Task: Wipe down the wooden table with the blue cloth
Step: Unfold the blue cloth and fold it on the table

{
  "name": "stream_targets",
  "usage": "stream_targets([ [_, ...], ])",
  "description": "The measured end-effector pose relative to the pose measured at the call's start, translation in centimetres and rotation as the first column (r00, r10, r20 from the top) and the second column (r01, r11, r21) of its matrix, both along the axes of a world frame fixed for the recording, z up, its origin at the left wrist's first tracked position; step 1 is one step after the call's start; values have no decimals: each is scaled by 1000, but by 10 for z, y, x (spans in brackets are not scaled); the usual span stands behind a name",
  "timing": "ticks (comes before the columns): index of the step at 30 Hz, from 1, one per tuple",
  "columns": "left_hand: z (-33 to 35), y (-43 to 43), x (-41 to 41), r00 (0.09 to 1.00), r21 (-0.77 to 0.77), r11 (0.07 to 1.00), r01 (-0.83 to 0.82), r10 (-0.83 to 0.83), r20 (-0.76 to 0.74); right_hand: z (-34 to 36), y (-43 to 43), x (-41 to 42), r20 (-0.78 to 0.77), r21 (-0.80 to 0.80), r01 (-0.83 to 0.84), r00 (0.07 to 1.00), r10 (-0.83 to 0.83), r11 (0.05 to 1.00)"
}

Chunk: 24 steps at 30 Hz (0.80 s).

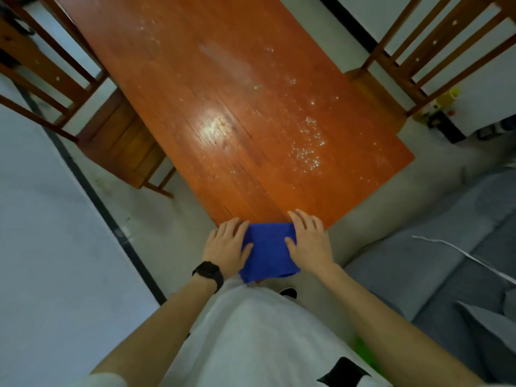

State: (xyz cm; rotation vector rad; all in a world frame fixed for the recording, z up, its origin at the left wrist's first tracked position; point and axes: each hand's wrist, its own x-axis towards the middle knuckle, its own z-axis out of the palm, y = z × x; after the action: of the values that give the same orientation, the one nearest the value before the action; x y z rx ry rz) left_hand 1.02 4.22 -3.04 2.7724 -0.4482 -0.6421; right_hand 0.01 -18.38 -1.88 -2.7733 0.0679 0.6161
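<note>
The wooden table (237, 107) stretches away from me, orange-brown and glossy, with water droplets (307, 148) scattered on its right half and a dull smear near the middle. A folded blue cloth (268, 254) is at the table's near end, its lower part reaching past the edge toward my white shirt. My left hand (227, 245), with a black watch on the wrist, holds the cloth's left side with the thumb on top. My right hand (308, 241) holds the right side the same way, fingers reaching onto the wood.
A wooden chair (120, 141) stands at the table's left side and another wooden chair (374, 93) at its right. A grey sofa (446, 247) is close on my right. Small items (444, 107) sit on the floor at far right.
</note>
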Motion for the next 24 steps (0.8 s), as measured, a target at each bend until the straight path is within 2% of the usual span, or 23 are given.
stream_targets([
  [4,-1,-13,36,993,110,992,66,-54,-108,-3,-1,34,-212,-112,-158,968,131,981],
  [7,5,-18,53,989,47,997,69,-62,-135,2,-5,51,-272,-58,-152,953,131,987],
  [9,11,-18,63,995,-57,998,2,-8,-100,7,-10,59,-185,12,-62,981,63,998],
  [11,17,-15,72,999,-130,990,-46,43,-25,13,-14,65,-31,70,29,999,-27,997],
  [13,20,-11,76,998,-156,988,-25,33,51,17,-15,65,80,82,18,996,-25,996],
  [15,20,-6,73,995,-141,989,47,-34,96,16,-12,56,137,53,-62,989,54,997],
  [17,16,0,60,984,-116,981,153,-141,105,10,-10,41,142,-1,-141,980,140,990],
  [20,4,8,31,952,-6,954,301,-300,68,0,-10,14,85,-76,-171,980,177,982],
  [24,-5,14,5,939,78,936,344,-345,-7,-12,-5,-22,-17,-105,-189,982,188,976],
])
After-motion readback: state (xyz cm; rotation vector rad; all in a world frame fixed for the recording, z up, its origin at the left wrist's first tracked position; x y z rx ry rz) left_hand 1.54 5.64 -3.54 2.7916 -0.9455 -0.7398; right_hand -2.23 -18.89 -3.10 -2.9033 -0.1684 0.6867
